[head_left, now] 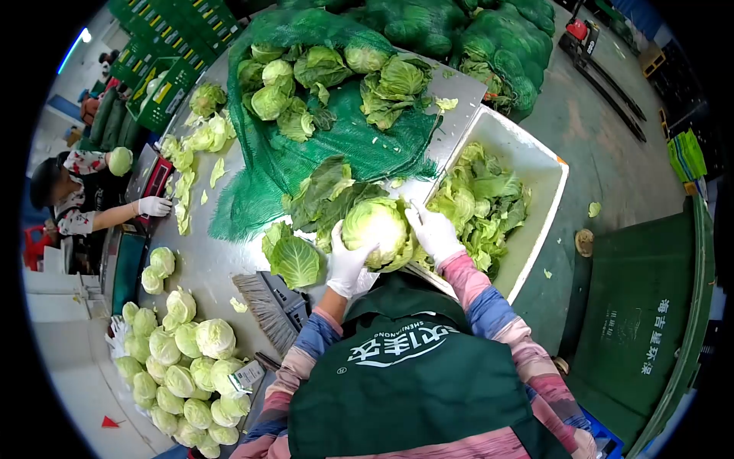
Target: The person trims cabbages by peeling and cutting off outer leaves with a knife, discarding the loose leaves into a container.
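A round green cabbage [372,227] with a pale middle sits in front of my apron, above the metal table. My left hand [349,260], in a white glove, grips its lower left side with the thumb across the front. On its right edge, my gloved right hand [434,236] closes around the outer leaves; part of its fingers is hidden. Dark loose leaves [325,195] lie just beyond the cabbage, and another leaf [295,262] lies left of my left hand. Whole cabbages [271,102] rest on a green mesh sack [352,145] farther back.
At right stands a white foam box [539,180] of stripped leaves, with a green bin [627,321] beyond. Trimmed cabbages [180,379] are heaped lower left near a brush [264,302]. Across the table, a co-worker's gloved hand [154,206] rests near a red-edged scale.
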The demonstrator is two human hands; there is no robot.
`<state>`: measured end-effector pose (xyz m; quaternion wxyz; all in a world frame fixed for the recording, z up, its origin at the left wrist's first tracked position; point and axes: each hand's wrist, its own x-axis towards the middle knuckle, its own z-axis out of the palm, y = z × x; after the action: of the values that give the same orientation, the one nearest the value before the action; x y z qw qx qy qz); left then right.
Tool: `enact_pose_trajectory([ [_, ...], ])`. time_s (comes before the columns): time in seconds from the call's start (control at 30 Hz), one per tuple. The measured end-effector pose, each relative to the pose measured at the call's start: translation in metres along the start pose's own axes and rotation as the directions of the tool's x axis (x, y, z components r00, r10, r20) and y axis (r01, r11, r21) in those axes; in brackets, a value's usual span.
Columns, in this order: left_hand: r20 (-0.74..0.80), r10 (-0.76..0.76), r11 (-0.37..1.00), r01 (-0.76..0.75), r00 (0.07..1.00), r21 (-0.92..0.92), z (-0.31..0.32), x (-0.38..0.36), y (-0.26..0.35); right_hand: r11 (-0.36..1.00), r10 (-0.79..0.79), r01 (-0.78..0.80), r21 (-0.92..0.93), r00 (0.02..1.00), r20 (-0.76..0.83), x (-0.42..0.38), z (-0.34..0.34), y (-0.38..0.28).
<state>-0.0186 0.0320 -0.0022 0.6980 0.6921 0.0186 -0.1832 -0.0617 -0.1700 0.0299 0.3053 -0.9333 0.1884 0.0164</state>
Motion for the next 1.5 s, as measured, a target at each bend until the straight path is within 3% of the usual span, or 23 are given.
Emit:
enact_pose_trajectory([
  [0.07,0.041,-0.007,0.998,0.004,0.999,0.057,-0.013,0.006,-0.001,1.0,0.011,-0.011,0.003,0.998,-0.063,0.007,0.007,0.0],
  [0.13,0.132,-0.105,0.974,0.129,0.986,-0.188,-0.023,0.006,0.006,0.998,0.007,-0.009,-0.06,1.0,-0.026,0.013,0.01,-0.008],
  [0.27,0.181,-0.283,0.925,0.318,0.942,-0.207,-0.048,-0.005,0.032,0.938,0.341,-0.326,0.119,0.931,-0.133,0.026,0.014,0.034],
  [0.3,0.135,-0.256,0.924,0.284,0.957,-0.255,-0.058,-0.005,0.024,0.904,0.415,-0.38,0.197,0.889,-0.191,0.022,0.01,0.054],
  [0.33,0.125,-0.251,0.928,0.275,0.96,-0.251,-0.063,-0.006,0.028,0.838,0.533,-0.516,0.177,0.844,-0.059,0.028,-0.019,0.096],
  [0.4,0.123,-0.392,0.827,0.408,0.912,-0.386,-0.062,-0.012,0.039,0.872,0.464,-0.485,-0.067,0.862,-0.206,0.027,-0.023,0.11],
  [0.47,0.042,-0.324,0.906,0.323,0.945,-0.274,-0.043,-0.014,0.037,0.878,0.44,-0.472,-0.076,0.861,-0.256,0.025,-0.031,0.097],
  [0.53,0.042,-0.094,0.995,0.095,0.995,-0.022,-0.033,-0.004,0.031,0.956,0.179,-0.126,0.265,0.966,-0.186,0.022,-0.022,0.077],
  [0.6,0.028,-0.034,0.999,0.035,0.999,-0.012,-0.017,-0.002,0.037,0.949,-0.065,0.07,0.308,0.998,-0.028,0.006,-0.012,0.036],
  [0.63,0.008,0.116,0.925,-0.111,0.993,0.363,-0.01,0.003,0.029,0.961,-0.196,0.199,0.195,0.98,-0.036,-0.002,-0.001,0.02],
  [0.67,0.047,0.268,0.693,-0.226,0.962,0.684,-0.006,0.008,0.025,0.94,-0.33,0.331,0.081,0.943,-0.031,-0.005,0.008,0.005],
  [0.73,0.03,0.259,0.746,-0.219,0.965,0.629,0.0,0.008,0.031,0.954,-0.293,0.295,-0.048,0.955,0.046,-0.01,-0.009,-0.019],
  [0.8,0.122,0.219,0.565,-0.228,0.968,0.793,0.01,-0.001,0.051,0.936,-0.338,0.343,-0.083,0.939,0.064,-0.004,-0.016,-0.023],
  [0.83,0.173,0.218,0.555,-0.268,0.96,0.787,0.012,-0.001,0.047,0.924,-0.36,0.371,-0.097,0.926,0.115,-0.002,-0.017,-0.021],
  [1.0,0.201,0.194,0.657,-0.279,0.96,0.701,0.005,0.008,0.047,0.917,-0.334,0.375,-0.133,0.907,0.257,0.008,-0.019,-0.013],
  [1.07,0.252,0.149,0.739,-0.277,0.956,0.614,0.0,0.012,0.045,0.938,-0.334,0.346,-0.012,0.913,0.236,0.022,-0.011,-0.001],
  [1.17,0.293,0.147,0.767,-0.296,0.945,0.569,-0.005,0.014,0.038,0.941,-0.271,0.261,0.214,0.963,0.017,0.035,-0.005,0.007],
  [1.2,0.337,0.159,0.787,-0.325,0.928,0.524,-0.009,0.013,0.038,0.94,-0.274,0.265,0.213,0.962,0.014,0.036,-0.007,0.01],
  [1.27,0.356,0.135,0.712,-0.341,0.925,0.614,-0.02,0.004,0.051,0.996,-0.047,0.061,-0.072,0.982,0.185,0.036,-0.014,0.018],
  [1.33,0.361,0.105,0.634,-0.342,0.926,0.693,-0.027,-0.005,0.053,0.998,0.056,-0.054,-0.023,0.994,0.091,0.034,-0.004,0.044],
  [1.37,0.326,0.094,0.815,-0.261,0.941,0.518,-0.031,-0.005,0.047,0.986,0.161,-0.161,0.035,0.987,0.003,0.032,-0.001,0.059],
  [1.4,0.293,0.08,0.935,-0.173,0.953,0.308,-0.035,-0.003,0.047,0.939,0.343,-0.342,-0.024,0.939,0.038,0.028,-0.002,0.078],
  [1.5,0.283,0.09,0.956,-0.163,0.955,0.246,-0.043,0.004,0.037,0.943,0.327,-0.327,-0.057,0.945,-0.008,0.029,0.006,0.089],
])
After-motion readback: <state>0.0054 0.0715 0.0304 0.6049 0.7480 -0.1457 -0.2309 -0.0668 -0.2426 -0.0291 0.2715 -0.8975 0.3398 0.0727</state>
